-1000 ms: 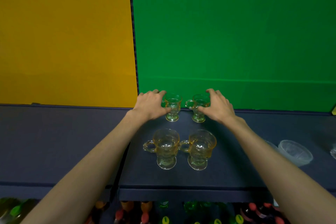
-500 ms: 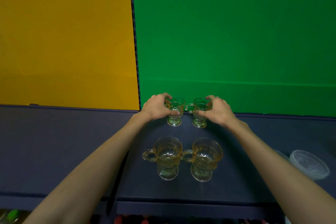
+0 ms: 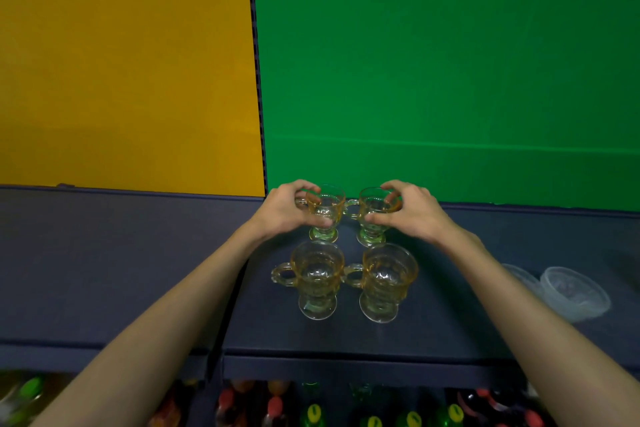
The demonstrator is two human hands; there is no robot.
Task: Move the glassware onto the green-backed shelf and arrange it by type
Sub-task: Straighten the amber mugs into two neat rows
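Four amber footed glass mugs with handles stand in two rows on the dark shelf [image 3: 450, 329] in front of the green back panel [image 3: 450, 62]. My left hand [image 3: 287, 210] grips the rear left mug [image 3: 325, 215]. The rear right mug [image 3: 374, 218] is held at its rim by my right hand [image 3: 412, 210]. Closer to me stand the front left mug [image 3: 317, 279] and the front right mug [image 3: 386, 282], side by side and untouched, handles pointing left.
A clear plastic bowl [image 3: 575, 291] lies on the shelf at the right. A yellow back panel [image 3: 121, 62] covers the neighbouring shelf section to the left. Below the shelf's front edge stand several bottles [image 3: 315, 412] with coloured caps.
Both hands have drawn the two rear mugs toward me, so they now stand right behind the front pair. The camera view has tilted slightly.
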